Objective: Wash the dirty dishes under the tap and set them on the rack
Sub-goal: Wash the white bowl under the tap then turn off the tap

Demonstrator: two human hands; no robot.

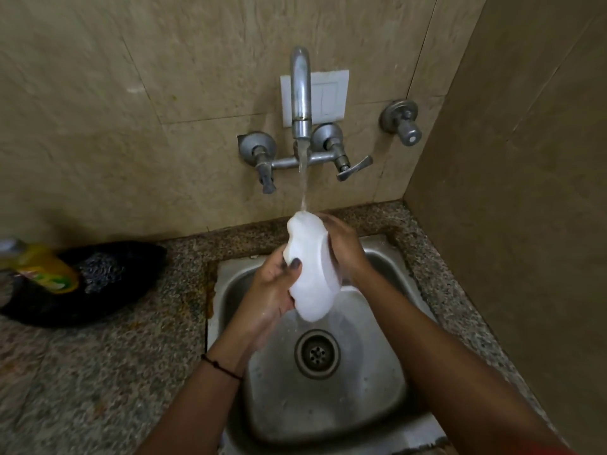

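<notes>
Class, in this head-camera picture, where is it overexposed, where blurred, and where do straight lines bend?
Head view: the white dish in the left hand and right hand is overexposed, detail lost; the yellow bottle at the left edge is blurred; tile joints splay, wide-angle distortion.

No lettering can be read anywhere in the view. The only thing that carries print is the yellow bottle, which lies on its side on the speckled counter, well out towards eight o'clock from the tap. Its label faces up and shows patches of red, green and white, perhaps a brand mark. Blur at the edge of the view smears the shapes, so no word, letter or number can be made out on it.
</notes>
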